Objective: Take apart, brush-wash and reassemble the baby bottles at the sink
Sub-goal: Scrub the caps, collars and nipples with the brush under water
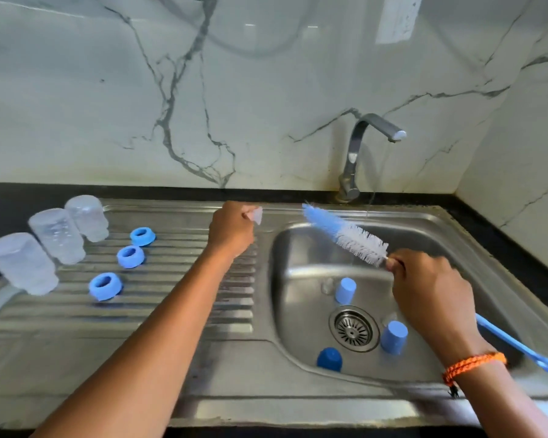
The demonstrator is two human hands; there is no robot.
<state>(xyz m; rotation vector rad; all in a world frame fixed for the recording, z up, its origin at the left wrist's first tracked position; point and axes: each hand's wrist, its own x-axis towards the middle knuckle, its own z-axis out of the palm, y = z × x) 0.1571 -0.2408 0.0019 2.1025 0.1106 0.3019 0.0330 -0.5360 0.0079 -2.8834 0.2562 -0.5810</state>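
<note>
We are holding a small clear silicone teat [258, 214] and a long blue-and-white bottle brush [345, 233] over the steel sink [304, 248].

In the middle of the frame our left hand [231, 229] is pinching the teat with curled fingers; at the right our right hand [424, 289] is gripping the brush just below its bristles. Three clear plastic bottles [57, 235] are standing upside down at the left on the ribbed drainboard [171, 298], beside three blue screw rings [130, 257]. Three blue caps [345, 290] are lying in the basin at the lower right.
</note>
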